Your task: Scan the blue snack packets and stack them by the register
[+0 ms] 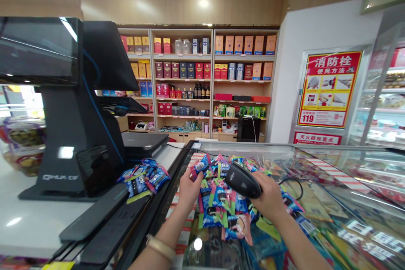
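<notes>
While gripped, the barcode scanner [243, 180] points left.

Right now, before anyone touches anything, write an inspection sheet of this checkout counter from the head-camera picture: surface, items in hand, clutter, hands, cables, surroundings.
Surface: glass-topped display case, printed packaging visible beneath; white counter to the left.
Job's things: blue packets heaped on the glass; black handheld barcode scanner.
Clutter: second pile of packets on the counter, beside a black point-of-sale terminal.
Hands: left hand grips one of the blue packets; right hand holds the scanner.
Cables: black cord loops on the glass.
Surroundings: shelves of boxed goods and bottles; red fire-hydrant poster.
</notes>
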`<state>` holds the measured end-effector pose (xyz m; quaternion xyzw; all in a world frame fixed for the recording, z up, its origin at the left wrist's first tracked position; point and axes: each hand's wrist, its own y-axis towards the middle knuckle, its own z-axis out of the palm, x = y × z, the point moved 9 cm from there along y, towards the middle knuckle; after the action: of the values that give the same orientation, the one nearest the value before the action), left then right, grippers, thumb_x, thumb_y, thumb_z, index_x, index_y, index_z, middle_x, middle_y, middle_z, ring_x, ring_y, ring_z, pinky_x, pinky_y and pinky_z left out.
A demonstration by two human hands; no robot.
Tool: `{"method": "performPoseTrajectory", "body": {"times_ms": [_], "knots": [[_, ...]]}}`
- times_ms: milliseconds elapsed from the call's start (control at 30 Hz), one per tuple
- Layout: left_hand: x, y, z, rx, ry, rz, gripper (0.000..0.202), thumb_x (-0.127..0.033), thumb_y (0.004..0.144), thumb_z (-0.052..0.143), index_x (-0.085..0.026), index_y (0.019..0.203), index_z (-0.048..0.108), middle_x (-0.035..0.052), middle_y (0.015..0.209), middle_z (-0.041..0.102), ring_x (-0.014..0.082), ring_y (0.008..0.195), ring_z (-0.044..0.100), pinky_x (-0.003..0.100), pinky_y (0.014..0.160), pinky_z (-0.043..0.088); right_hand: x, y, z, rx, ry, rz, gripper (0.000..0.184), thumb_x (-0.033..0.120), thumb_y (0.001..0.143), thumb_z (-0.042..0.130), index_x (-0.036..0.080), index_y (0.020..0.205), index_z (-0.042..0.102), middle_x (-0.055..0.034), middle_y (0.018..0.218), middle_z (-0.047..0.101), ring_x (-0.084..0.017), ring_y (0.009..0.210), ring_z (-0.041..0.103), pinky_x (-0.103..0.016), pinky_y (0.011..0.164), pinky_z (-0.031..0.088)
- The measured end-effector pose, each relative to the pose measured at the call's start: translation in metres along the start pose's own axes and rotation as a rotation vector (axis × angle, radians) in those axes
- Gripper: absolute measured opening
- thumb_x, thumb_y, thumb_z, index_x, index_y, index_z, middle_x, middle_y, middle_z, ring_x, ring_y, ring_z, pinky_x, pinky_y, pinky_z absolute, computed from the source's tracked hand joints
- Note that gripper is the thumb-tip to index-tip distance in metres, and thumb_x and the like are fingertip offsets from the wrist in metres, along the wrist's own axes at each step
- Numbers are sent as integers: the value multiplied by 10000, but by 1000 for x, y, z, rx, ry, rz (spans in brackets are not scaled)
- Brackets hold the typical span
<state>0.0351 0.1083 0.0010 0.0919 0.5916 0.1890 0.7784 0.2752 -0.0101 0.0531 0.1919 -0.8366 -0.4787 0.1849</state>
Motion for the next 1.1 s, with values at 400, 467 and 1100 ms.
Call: {"method": "performPoseTrajectory", "body": {"times_ms": [400, 467, 1100], "knots": [[-29, -7, 12, 83, 443, 398, 389, -147, 722, 580, -190, 1096, 677, 74, 1069, 672, 215, 1047, 621, 352, 956, 468, 16, 2, 7, 41, 12, -49, 132, 216, 779, 509, 197, 861, 611, -44, 750, 625, -174, 694, 583, -273, 617, 422], [-29, -7, 12, 80, 444, 399, 384, -141, 713, 591, -204, 1080, 685, 71, 1072, 678, 219, 1060, 618, 350, 967, 464, 16, 2, 6, 44, 13, -45, 135, 224, 779, 508, 196, 864, 609, -45, 753, 626, -176, 693, 586, -275, 613, 424], [9, 32, -99, -626, -517, -193, 243, 76, 784, 547, -147, 690, 543, -8, 715, 620, 76, 781, 664, 175, 830, 516, 1, -6, -7, -77, -70, -137, 152, 241, 769, 510, 214, 888, 599, -58, 813, 672, -204, 741, 658, -284, 622, 515]]}}
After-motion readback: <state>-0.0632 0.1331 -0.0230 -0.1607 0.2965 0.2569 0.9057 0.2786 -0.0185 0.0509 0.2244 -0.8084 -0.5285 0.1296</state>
